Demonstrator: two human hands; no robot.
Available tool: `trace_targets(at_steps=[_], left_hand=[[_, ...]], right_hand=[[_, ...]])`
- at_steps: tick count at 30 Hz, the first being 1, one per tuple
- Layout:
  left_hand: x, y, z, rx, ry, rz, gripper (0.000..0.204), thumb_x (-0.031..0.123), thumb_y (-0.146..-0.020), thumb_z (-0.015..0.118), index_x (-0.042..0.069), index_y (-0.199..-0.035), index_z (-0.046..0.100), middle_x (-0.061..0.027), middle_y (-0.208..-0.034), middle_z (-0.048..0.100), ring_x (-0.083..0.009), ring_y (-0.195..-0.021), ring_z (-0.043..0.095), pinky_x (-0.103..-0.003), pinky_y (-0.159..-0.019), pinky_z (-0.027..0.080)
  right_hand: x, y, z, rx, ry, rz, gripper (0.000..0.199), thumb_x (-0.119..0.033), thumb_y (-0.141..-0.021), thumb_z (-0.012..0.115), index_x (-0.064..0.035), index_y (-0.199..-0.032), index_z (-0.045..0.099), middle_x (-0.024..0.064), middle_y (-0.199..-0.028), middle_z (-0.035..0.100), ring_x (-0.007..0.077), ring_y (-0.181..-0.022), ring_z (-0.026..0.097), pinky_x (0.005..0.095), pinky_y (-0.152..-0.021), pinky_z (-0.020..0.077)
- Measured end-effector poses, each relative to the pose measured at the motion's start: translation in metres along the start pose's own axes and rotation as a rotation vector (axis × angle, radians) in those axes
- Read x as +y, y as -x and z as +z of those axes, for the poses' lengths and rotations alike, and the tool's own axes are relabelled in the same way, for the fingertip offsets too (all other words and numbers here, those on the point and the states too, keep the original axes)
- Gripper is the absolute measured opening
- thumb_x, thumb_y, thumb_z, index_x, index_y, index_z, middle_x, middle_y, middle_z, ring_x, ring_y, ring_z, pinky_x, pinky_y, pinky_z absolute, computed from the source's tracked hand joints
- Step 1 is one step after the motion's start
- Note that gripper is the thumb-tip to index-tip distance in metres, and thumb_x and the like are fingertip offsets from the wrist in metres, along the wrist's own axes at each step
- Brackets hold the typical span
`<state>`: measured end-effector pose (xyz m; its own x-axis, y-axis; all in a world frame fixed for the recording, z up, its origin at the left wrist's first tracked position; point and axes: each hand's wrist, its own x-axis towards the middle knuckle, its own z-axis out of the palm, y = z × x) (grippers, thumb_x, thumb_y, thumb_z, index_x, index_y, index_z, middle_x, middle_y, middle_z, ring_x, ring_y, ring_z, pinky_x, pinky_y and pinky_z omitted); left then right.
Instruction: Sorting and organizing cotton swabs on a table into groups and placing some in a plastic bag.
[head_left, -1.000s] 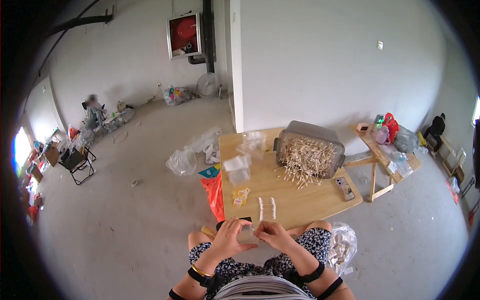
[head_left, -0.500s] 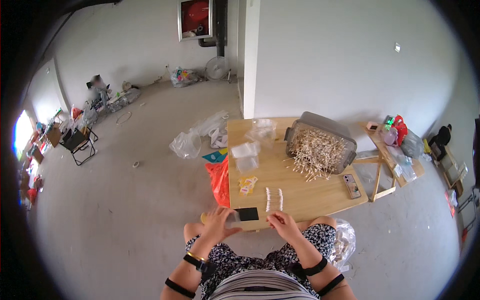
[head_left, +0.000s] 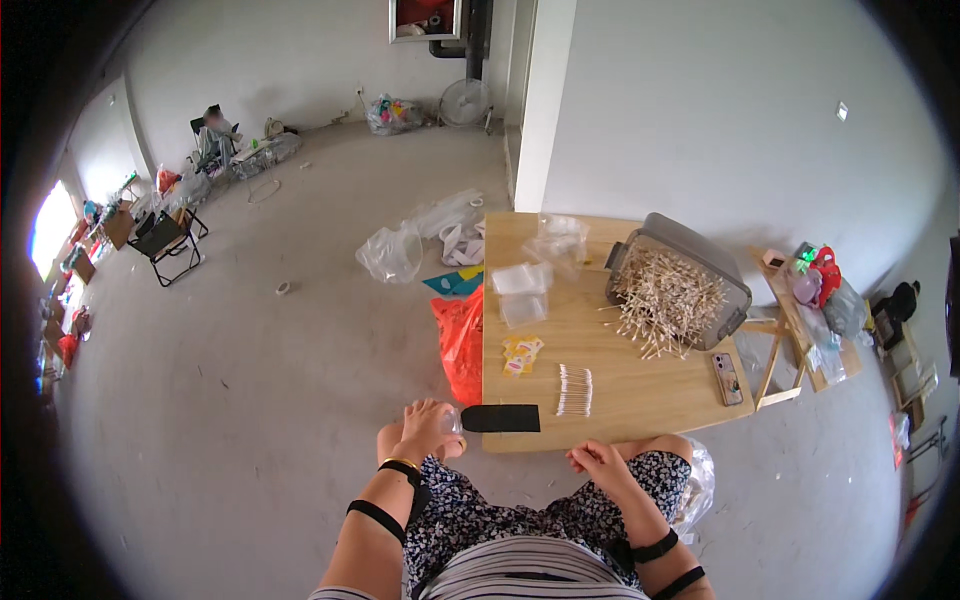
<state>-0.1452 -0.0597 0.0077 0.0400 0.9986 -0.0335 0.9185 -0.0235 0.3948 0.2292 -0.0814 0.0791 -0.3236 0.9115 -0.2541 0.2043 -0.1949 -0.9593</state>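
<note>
At the table's front left corner, my left hand (head_left: pixel 427 428) is closed around a small clear plastic piece (head_left: pixel 451 421), whose shape is partly hidden. Beside it a black strip (head_left: pixel 502 418) lies on the table and sticks out past the left edge. My right hand (head_left: pixel 598 461) is just off the front edge, near my knee, with its fingers curled together; what they hold, if anything, is hidden. A neat row of cotton swabs (head_left: pixel 574 390) lies on the tabletop beyond it. Several yellow and white paper cards (head_left: pixel 521 354) sit left of the row.
A grey bin (head_left: pixel 742 290) lies tipped on the table (head_left: pixel 640 405), with a heap of cotton swabs (head_left: pixel 668 303) spilling out. Clear plastic bags (head_left: pixel 523 295) lie at the left, a phone (head_left: pixel 727 379) at the right. A red plastic bag (head_left: pixel 461 345) hangs at the left edge.
My left hand has moved left with the clear plastic, so more of the black strip shows. My right hand has drawn back toward me from the swab row. The whole view has shifted slightly.
</note>
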Motion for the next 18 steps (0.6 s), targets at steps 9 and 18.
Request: trace_targets(at_steps=[9, 18], left_hand=[[0.002, -0.015, 0.008, 0.049, 0.139, 0.165, 0.067, 0.043, -0.067, 0.085, 0.017, -0.125, 0.063, -0.0077, -0.126, 0.059, -0.0308, -0.125, 0.05, -0.045, -0.107, 0.034], [0.033, -0.036, 0.007, -0.021, 0.03, 0.258, 0.071, 0.047, -0.068, 0.084, 0.014, -0.127, 0.061, -0.0053, -0.124, 0.056, -0.0266, -0.123, 0.049, -0.045, -0.106, 0.033]], right_hand=[[-0.004, -0.005, 0.007, -0.008, 0.052, 0.071, 0.022, -0.018, -0.102, 0.058, 0.0028, -0.099, 0.067, 0.005, -0.091, 0.069, 0.0105, -0.079, 0.063, 0.0256, -0.073, 0.0531], [0.02, -0.012, 0.007, -0.068, 0.029, 0.119, 0.021, -0.018, -0.103, 0.058, 0.0019, -0.107, 0.065, 0.006, -0.101, 0.069, 0.0119, -0.087, 0.064, 0.0264, -0.08, 0.0536]])
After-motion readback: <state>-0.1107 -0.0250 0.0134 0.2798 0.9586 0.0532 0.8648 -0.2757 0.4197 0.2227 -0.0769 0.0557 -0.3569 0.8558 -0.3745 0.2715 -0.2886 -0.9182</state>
